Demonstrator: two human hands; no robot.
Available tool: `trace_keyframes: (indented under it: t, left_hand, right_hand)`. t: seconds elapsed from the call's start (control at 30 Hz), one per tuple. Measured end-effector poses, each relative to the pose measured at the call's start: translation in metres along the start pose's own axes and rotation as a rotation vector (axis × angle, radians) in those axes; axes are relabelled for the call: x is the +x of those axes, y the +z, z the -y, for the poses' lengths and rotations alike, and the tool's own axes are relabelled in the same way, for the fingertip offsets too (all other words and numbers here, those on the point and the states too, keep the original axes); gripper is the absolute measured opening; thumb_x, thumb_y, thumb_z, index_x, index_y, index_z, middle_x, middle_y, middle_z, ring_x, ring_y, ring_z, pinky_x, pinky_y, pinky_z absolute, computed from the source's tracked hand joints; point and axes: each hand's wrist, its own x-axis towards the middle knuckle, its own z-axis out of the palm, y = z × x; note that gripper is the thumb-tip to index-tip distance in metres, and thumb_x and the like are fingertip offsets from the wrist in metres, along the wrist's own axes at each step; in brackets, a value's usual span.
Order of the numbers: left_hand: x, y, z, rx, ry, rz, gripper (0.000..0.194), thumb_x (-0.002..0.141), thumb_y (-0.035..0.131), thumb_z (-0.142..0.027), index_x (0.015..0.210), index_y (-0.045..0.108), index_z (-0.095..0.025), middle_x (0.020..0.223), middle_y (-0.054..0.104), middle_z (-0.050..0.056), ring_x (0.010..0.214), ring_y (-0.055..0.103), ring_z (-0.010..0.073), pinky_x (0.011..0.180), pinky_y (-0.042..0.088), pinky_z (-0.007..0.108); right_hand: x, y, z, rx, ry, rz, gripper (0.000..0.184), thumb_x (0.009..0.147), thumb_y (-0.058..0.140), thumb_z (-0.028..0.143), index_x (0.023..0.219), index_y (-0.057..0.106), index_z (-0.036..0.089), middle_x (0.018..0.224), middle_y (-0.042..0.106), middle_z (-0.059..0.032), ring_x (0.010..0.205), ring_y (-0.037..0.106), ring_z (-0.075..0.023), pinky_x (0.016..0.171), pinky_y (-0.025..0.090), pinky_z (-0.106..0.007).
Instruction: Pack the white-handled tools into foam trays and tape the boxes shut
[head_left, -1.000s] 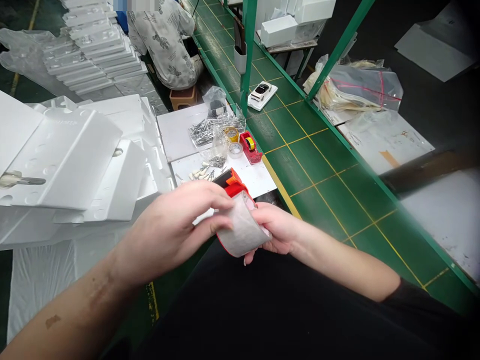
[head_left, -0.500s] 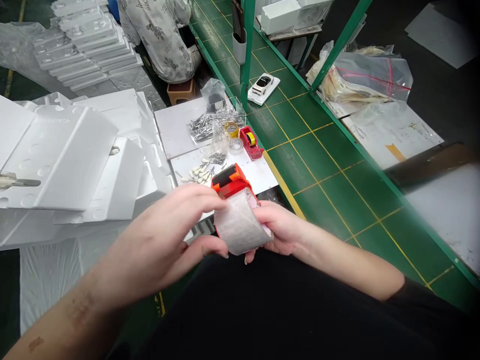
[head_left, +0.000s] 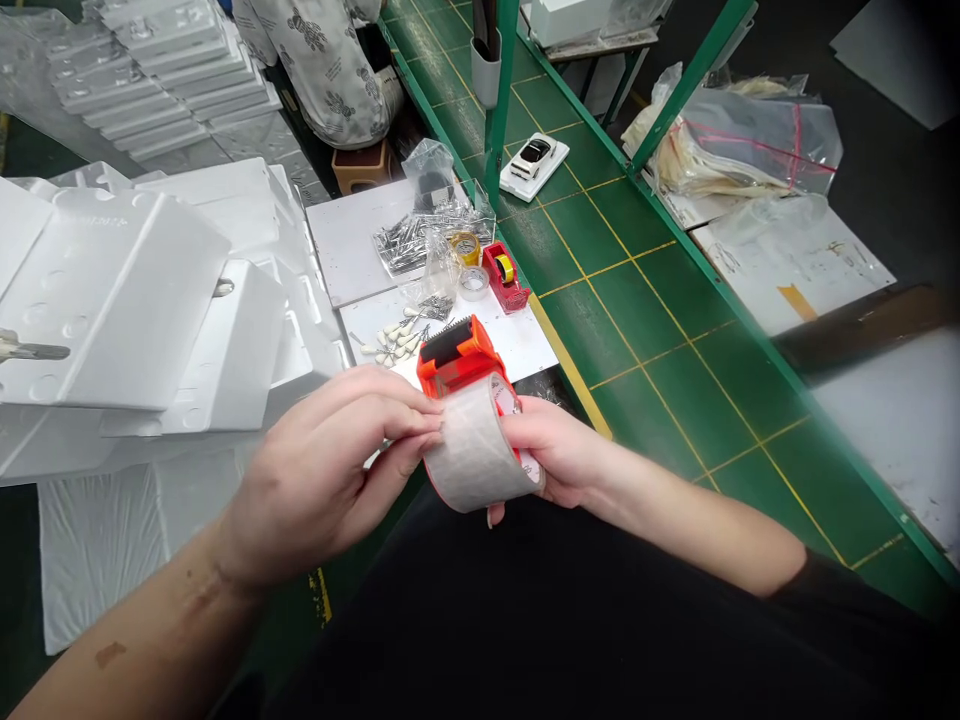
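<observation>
left fingers (head_left: 426, 424) now together against tape roll (head_left: 474, 450)

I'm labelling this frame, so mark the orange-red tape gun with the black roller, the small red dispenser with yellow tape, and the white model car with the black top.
Orange-red tape gun (head_left: 474, 362): head view, on its orange-red frame.
Small red dispenser (head_left: 513, 297): head view, its red body.
White model car (head_left: 523, 168): head view, its white bodywork.
</observation>
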Motion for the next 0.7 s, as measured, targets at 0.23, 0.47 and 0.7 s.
trace_keyframes:
  t: [0.23,0.47,0.7]
  left_hand:
    - [0.002,-0.001,0.008,0.050,-0.094,-0.179,0.013,0.092,0.063,-0.007,0.097,0.062,-0.019,0.097,0.066,0.001,0.093,0.065,0.0161,0.082,0.055,0.037]
    - [0.017,-0.001,0.013,-0.128,-0.319,-0.049,0.010,0.099,0.057,-0.027,0.091,0.058,-0.022,0.091,0.065,0.004,0.083,0.062,0.0171,0.073,0.052,0.034]
    - [0.028,0.002,0.011,-0.033,-0.281,0.031,0.011,0.096,0.057,-0.027,0.087,0.058,-0.021,0.080,0.063,0.002,0.068,0.055,0.0153,0.062,0.044,0.030]
  right_hand:
    - [-0.004,-0.014,0.004,-0.364,-0.189,0.093,0.022,0.066,0.057,0.011,0.086,0.062,0.017,0.080,0.063,0.0001,0.076,0.059,-0.0154,0.067,0.051,-0.024]
    - [-0.009,-0.031,0.011,-0.642,-0.270,0.184,0.025,0.071,0.057,0.009,0.094,0.061,0.017,0.085,0.060,0.0015,0.078,0.054,-0.0140,0.069,0.046,-0.024]
    - [-0.002,-0.043,-0.010,-0.458,-0.163,0.191,0.017,0.074,0.066,0.016,0.091,0.063,0.017,0.086,0.063,0.0001,0.079,0.058,-0.0154,0.074,0.050,-0.027]
